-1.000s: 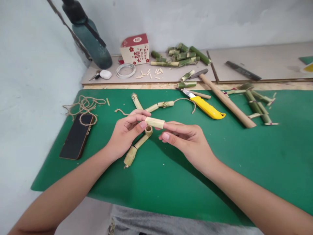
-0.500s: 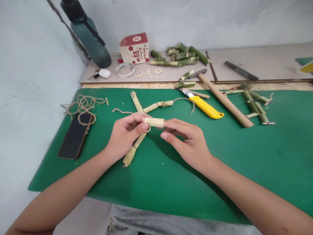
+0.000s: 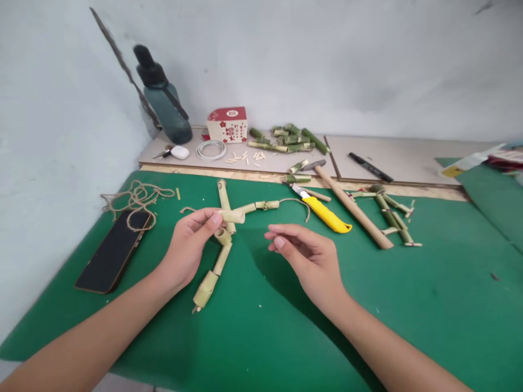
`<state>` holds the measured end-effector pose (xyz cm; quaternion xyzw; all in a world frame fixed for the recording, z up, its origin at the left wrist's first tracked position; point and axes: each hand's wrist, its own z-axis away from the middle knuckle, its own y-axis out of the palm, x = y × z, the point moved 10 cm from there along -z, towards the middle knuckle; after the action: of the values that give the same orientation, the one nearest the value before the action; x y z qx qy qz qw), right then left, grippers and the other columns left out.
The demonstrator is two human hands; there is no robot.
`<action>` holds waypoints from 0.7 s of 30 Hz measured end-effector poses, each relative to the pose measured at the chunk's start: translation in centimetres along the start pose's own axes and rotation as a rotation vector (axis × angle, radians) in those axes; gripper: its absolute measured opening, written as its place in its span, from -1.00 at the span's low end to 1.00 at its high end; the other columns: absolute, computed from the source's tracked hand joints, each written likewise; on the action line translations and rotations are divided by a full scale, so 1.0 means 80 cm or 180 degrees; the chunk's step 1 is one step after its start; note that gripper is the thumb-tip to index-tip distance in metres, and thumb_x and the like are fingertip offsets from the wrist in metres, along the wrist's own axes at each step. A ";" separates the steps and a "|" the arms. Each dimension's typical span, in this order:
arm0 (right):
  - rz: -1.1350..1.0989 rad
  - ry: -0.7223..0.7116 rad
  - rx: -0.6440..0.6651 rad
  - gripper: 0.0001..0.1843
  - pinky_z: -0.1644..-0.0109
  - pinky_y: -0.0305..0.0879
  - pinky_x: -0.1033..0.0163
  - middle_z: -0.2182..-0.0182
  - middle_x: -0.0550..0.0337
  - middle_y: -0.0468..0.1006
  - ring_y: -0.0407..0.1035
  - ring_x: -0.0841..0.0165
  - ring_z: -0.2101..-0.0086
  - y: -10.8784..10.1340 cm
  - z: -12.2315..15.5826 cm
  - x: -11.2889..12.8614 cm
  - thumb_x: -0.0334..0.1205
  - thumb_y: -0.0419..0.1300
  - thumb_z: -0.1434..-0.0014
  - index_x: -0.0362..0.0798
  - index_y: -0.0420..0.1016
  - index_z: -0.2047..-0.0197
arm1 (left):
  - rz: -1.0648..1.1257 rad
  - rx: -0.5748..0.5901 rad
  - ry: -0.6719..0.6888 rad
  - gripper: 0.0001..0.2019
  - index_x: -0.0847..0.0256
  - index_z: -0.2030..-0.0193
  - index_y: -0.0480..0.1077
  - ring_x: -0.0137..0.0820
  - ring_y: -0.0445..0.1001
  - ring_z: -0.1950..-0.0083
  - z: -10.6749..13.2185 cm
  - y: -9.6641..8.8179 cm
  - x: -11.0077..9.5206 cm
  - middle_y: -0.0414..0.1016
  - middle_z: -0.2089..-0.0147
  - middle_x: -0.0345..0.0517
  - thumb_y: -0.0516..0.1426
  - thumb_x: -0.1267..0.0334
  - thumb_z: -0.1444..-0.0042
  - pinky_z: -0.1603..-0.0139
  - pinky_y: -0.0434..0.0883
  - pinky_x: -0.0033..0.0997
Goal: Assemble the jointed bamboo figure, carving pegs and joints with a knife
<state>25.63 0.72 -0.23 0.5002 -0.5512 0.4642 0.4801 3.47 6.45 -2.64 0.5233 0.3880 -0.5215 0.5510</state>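
Observation:
Between the thumb and fingers of my left hand point(image 3: 190, 245) is a short pale bamboo tube point(image 3: 233, 216), lying nearly level with its hollow end to the right. My right hand point(image 3: 308, 253) is apart from it, fingers curved and thumb separated, with nothing in them. Below and behind the tube lies a jointed bamboo figure point(image 3: 222, 258) on the green mat point(image 3: 261, 332). Its upright piece point(image 3: 223, 195) carries a small drawn mark. Bamboo segments point(image 3: 267, 205) strung on twine reach to the right. My left hand hides part of the figure.
A yellow utility knife point(image 3: 327, 214) and a hammer point(image 3: 355, 209) lie beyond my right hand. A second bamboo figure point(image 3: 392, 218) is farther right. A phone point(image 3: 114, 253) under loose twine point(image 3: 139, 196) lies left. Bamboo offcuts point(image 3: 292, 139), a box point(image 3: 227, 125) and a bottle point(image 3: 165, 103) stand behind.
My right hand has come away from the bamboo tube, leaving it in my left hand alone. The camera view has tilted up, showing more wall.

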 end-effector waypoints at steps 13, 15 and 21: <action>0.3389 -0.0280 -0.1121 -0.53 -0.20 0.42 -0.19 -0.04 -0.19 0.70 0.55 -0.06 -0.05 -0.208 -0.083 0.003 -0.10 0.16 -0.26 -0.14 0.65 -0.12 | 0.0195 0.0025 -0.0355 -0.60 0.27 0.21 0.64 -0.40 0.41 0.21 0.002 0.003 0.010 0.53 0.29 -0.09 0.47 -0.05 -0.04 0.12 0.39 -0.44; 0.3554 -0.0116 -0.0972 -0.51 -0.20 0.42 -0.18 -0.04 -0.22 0.70 0.55 -0.06 -0.05 -0.213 -0.087 -0.011 -0.11 0.16 -0.24 -0.17 0.65 -0.13 | 0.0196 0.0091 -0.0340 -0.57 0.28 0.19 0.64 -0.40 0.42 0.22 0.001 0.004 0.009 0.53 0.29 -0.08 0.46 -0.08 -0.03 0.14 0.39 -0.44; 0.3536 0.0124 -0.0934 -0.48 -0.13 0.45 -0.10 -0.02 -0.17 0.69 0.55 -0.01 0.00 -0.214 -0.083 -0.023 -0.21 0.19 -0.20 -0.18 0.62 -0.18 | 0.0324 0.0186 -0.0319 -0.57 0.30 0.24 0.62 -0.40 0.42 0.26 -0.006 0.002 0.005 0.52 0.32 -0.07 0.47 -0.06 -0.01 0.19 0.37 -0.43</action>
<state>43.19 6.30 -0.78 0.0550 -0.7809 0.5746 0.2387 3.78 6.82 -3.05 0.5315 0.3174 -0.5294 0.5801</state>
